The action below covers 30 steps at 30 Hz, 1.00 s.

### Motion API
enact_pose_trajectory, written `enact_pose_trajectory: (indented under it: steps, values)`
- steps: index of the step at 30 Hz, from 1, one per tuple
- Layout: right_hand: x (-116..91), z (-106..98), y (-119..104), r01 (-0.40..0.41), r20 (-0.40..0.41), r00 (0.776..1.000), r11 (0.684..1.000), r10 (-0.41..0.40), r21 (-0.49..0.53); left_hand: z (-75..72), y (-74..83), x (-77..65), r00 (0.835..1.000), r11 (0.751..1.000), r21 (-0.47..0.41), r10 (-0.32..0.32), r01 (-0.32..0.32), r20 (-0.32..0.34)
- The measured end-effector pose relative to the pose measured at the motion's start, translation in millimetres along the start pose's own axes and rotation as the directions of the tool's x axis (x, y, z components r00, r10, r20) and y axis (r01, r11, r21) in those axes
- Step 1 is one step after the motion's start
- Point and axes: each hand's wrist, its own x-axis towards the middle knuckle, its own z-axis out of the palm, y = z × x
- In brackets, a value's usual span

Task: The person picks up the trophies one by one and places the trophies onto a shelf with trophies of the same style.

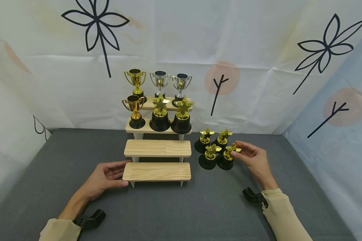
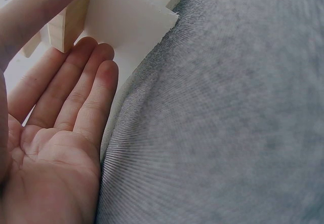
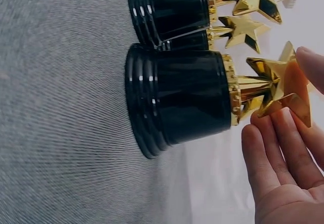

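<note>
A stepped wooden display stand (image 1: 157, 172) with pale supports stands on the grey table. My left hand (image 1: 107, 177) is at the left end of its lowest step, thumb by the front corner and fingers nearly straight along the end; in the left wrist view, fingertips (image 2: 86, 46) meet the board's corner. Right of the stand, several small gold star trophies (image 1: 210, 152) on black bases sit close together. My right hand (image 1: 253, 159) holds the nearest right star trophy (image 3: 187, 92) by its star, between thumb and fingers, its base upright.
On the second step from the top stand a bronze-gold cup (image 1: 134, 103) and two larger star trophies (image 1: 160, 115). A gold cup (image 1: 135, 80) and two silver cups (image 1: 160, 82) occupy the top step. Behind the table hangs a white patterned cloth (image 1: 181, 40).
</note>
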Motion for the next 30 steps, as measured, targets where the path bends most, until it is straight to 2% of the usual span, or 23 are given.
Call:
enact_pose_trajectory:
  steps: [7,20,25,30]
  values:
    - [0,3,5,-0.025,-0.004,1.000,1.000,0.025,-0.016,-0.7,-1.1,0.1,1.000,1.000,0.002,0.002,-0.002,0.005]
    - [-2,7,2,-0.018,-0.001,1.000,0.997,0.018,-0.075,-0.8,-1.5,0.8,1.000,1.000,0.007,-0.017,0.017,-0.003]
    - [-3,6,-2,-0.024,-0.021,1.000,0.994,0.022,-0.107,-0.4,-1.0,0.7,1.000,1.000,-0.010,0.007,-0.007,0.011]
    - [-4,4,-10,-0.002,-0.034,0.999,0.999,0.000,-0.043,-0.2,-0.4,0.3,1.000,1.000,-0.015,0.004,-0.003,0.011]
